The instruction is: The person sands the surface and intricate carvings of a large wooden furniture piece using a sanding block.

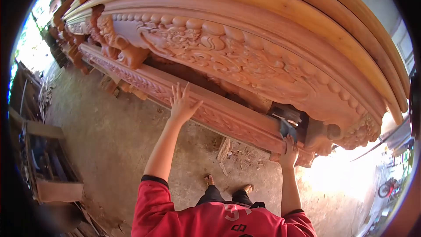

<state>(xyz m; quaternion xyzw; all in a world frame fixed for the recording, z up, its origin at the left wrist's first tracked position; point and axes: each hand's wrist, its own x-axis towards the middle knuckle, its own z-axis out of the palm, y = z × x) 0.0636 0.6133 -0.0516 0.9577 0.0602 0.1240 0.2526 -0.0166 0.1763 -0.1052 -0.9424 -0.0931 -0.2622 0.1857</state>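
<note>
A long carved wooden furniture piece stretches across the view, with a relief-carved apron and a lower rail on the side near me. My left hand rests on the lower rail with its fingers spread, holding nothing. At the rail's right end, my right hand grips a grey-blue piece of sandpaper against the wood, beside a scrolled foot. Part of the right hand's fingers is hidden by the sandpaper.
Stacked curved wooden edges rise above the apron. At left stands an open wooden box with dark contents. A wood block and shavings lie on the concrete floor near my feet. A motorcycle is parked far right.
</note>
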